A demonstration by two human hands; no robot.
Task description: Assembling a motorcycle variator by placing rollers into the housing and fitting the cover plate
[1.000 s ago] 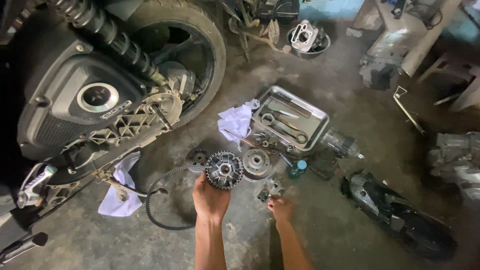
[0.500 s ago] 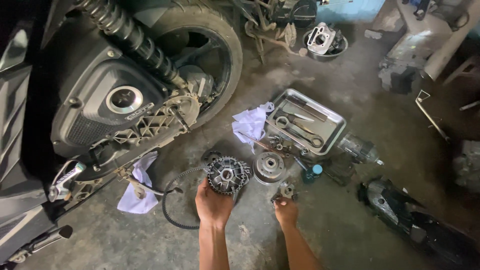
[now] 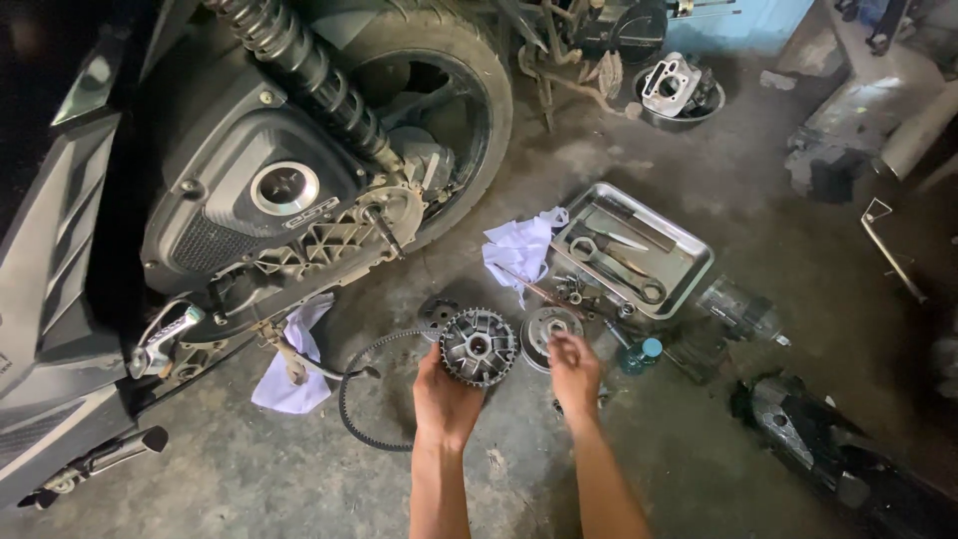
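A steel tray [image 3: 689,262] is lying on the floor [image 3: 699,469] right of centre, and wrenches [image 3: 621,262] and other flat tools are being held in it. Loose bolts [image 3: 571,289] are scattered just beside its lower left edge. At the top of the frame a round bowl [image 3: 711,104] is being filled by a grey engine part [image 3: 669,85].

A pulley [image 3: 478,346] is being held up at the centre of the frame by the left hand [image 3: 444,402], whose grip is clamped around its lower rim. It is a round, grey metal disc with a toothed fan edge and a dark hole in the middle, tilted toward the camera. The right hand [image 3: 574,367] is being held just right of it, over a round metal clutch bell [image 3: 547,332] on the floor; its fingers are drawn together, but whether anything is pinched cannot be told.

A black belt [image 3: 351,399] is looped on the floor left of the left hand. A white rag [image 3: 521,252] is lying between the tray and the rear wheel [image 3: 449,110], and a second rag [image 3: 289,364] is lying under the open engine case [image 3: 319,245] at the left. A blue-capped bottle [image 3: 643,352] is standing near the tray's lower edge, and a black panel [image 3: 838,459] is lying at lower right.
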